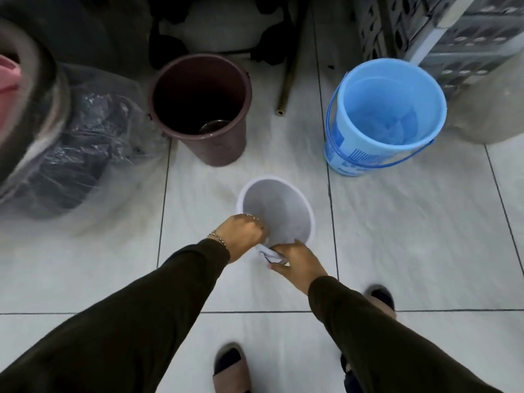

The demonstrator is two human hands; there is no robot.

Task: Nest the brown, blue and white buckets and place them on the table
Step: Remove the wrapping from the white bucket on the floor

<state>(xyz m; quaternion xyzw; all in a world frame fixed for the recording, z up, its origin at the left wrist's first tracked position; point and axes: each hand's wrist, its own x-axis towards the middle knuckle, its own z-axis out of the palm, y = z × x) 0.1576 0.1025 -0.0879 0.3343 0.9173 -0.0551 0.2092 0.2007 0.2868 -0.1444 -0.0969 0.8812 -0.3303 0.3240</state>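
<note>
The white bucket [279, 208] is small and stands on the tiled floor in front of me. My left hand [245, 232] grips its near rim, fingers curled over the edge. My right hand [297, 263] holds the bucket's near outer wall by its printed label. The brown bucket [198, 109] stands upright on the floor at the back, left of centre. At the back right is the blue bucket [385, 114], upright with its blue handle down. No table is in view.
A tyre wrapped in clear plastic [65, 143] lies at the left. A thin pipe [286, 89] lies between the brown and blue buckets. Grey crates [442, 32] stand behind the blue bucket. My feet in sandals [231, 367] are on the pale tiles.
</note>
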